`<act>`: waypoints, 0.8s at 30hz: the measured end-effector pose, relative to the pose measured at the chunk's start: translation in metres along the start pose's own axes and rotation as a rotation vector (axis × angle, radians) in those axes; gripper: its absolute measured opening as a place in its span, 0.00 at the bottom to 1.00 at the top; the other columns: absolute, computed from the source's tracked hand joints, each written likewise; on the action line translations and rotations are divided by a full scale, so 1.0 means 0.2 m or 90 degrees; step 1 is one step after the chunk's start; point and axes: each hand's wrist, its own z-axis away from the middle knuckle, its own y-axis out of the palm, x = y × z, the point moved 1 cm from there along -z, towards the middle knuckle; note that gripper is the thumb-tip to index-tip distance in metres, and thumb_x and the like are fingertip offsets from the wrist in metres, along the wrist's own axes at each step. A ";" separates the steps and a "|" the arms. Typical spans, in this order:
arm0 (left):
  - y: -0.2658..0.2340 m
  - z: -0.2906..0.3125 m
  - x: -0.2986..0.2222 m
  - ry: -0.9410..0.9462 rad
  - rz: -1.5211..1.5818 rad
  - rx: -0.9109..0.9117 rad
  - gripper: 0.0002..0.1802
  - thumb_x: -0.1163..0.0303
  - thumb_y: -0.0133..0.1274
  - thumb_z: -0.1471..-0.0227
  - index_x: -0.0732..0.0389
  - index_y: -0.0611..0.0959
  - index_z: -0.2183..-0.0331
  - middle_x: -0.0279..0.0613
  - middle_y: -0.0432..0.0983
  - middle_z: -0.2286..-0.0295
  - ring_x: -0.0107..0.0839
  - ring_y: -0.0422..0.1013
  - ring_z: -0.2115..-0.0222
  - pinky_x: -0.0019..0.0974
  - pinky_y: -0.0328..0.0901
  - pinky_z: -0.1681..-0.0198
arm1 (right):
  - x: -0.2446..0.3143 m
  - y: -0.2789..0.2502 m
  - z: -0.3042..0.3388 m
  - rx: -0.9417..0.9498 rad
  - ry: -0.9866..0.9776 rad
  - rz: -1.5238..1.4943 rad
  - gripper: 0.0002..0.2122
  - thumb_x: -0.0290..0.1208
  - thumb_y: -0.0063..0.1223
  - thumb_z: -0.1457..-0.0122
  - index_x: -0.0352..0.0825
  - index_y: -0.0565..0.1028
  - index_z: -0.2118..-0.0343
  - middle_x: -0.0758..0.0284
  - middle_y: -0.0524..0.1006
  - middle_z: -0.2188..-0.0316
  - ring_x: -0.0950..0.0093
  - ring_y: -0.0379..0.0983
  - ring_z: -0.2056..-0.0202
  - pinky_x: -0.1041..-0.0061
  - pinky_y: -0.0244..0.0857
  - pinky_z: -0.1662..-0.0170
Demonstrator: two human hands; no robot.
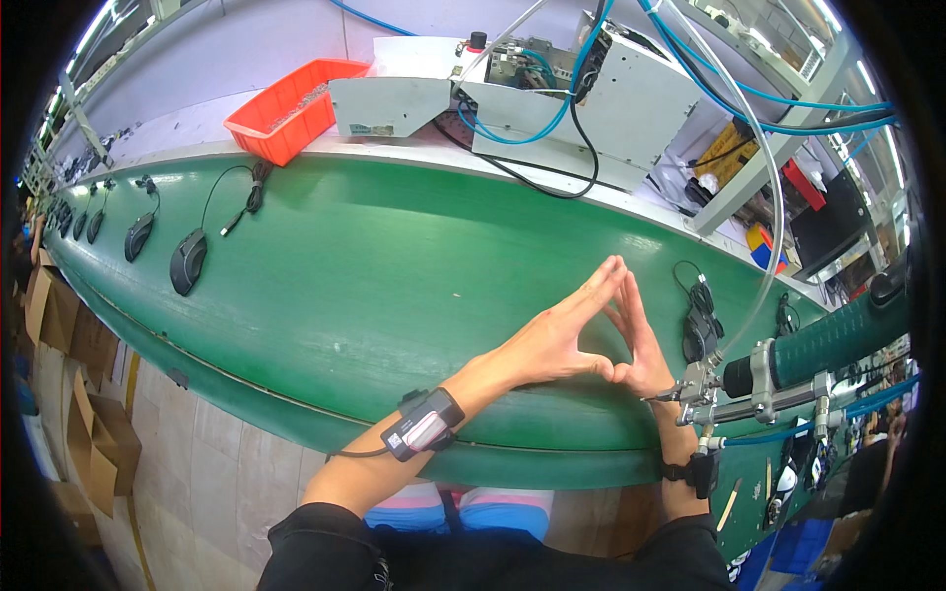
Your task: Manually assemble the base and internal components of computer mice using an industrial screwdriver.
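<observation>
Over the near right part of the green belt [374,286], my left hand [552,343] and my right hand [644,357] meet at the fingertips and at the thumbs, making a triangle of bare space between them. Both have their fingers stretched out, and neither holds anything. A black computer mouse [701,333] with its cable bundled lies just beyond my right hand. Close beside my right wrist is a metal fitting [698,390] on a jointed bracket. Each of my forearms wears a strapped black device.
Several black mice, one of them [188,262] nearest, line the belt's left. An orange bin [284,116] of small parts and a white machine [621,103] stand behind the belt. A green ribbed hose [838,340] juts in from the right. Cardboard boxes [103,438] stand on the left floor.
</observation>
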 end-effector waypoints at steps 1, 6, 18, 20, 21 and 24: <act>0.00 0.00 0.00 -0.003 -0.001 0.000 0.69 0.39 0.66 0.65 0.50 0.44 0.32 0.44 0.35 0.31 0.49 0.42 0.33 0.47 0.51 0.34 | 0.00 0.00 0.00 0.000 0.000 0.001 0.66 0.70 0.64 0.63 0.36 0.37 0.30 0.57 0.34 0.28 0.58 0.34 0.29 0.51 0.44 0.32; 0.00 0.00 0.00 -0.007 -0.009 0.000 0.68 0.39 0.66 0.64 0.50 0.44 0.32 0.44 0.36 0.31 0.49 0.42 0.33 0.47 0.52 0.34 | -0.01 0.00 0.00 0.004 -0.005 -0.002 0.66 0.71 0.63 0.63 0.37 0.37 0.30 0.58 0.34 0.28 0.58 0.36 0.29 0.52 0.45 0.32; -0.01 0.00 -0.01 -0.010 0.008 -0.014 0.65 0.47 0.68 0.62 0.52 0.48 0.32 0.43 0.39 0.32 0.46 0.45 0.33 0.47 0.53 0.34 | 0.02 0.00 0.01 -0.004 0.021 -0.007 0.63 0.70 0.62 0.60 0.39 0.38 0.29 0.60 0.35 0.28 0.59 0.38 0.29 0.52 0.46 0.33; -0.01 0.00 -0.02 -0.016 0.011 -0.013 0.65 0.47 0.68 0.62 0.52 0.48 0.32 0.42 0.39 0.32 0.46 0.45 0.33 0.47 0.53 0.34 | 0.02 0.00 0.01 -0.004 0.021 -0.004 0.63 0.70 0.62 0.60 0.39 0.38 0.29 0.60 0.35 0.28 0.59 0.39 0.29 0.52 0.47 0.33; -0.01 0.00 -0.02 -0.016 0.008 -0.014 0.65 0.48 0.69 0.62 0.52 0.48 0.32 0.42 0.39 0.32 0.45 0.45 0.33 0.47 0.53 0.34 | 0.02 0.00 0.01 -0.004 0.020 0.000 0.63 0.70 0.62 0.60 0.39 0.39 0.29 0.60 0.35 0.28 0.59 0.39 0.29 0.52 0.47 0.33; -0.01 0.00 -0.03 -0.018 0.009 -0.014 0.65 0.49 0.69 0.62 0.52 0.48 0.32 0.42 0.39 0.32 0.44 0.44 0.33 0.47 0.53 0.34 | 0.02 0.00 0.01 -0.010 0.015 0.003 0.62 0.70 0.62 0.60 0.39 0.40 0.29 0.60 0.36 0.28 0.59 0.39 0.29 0.52 0.48 0.33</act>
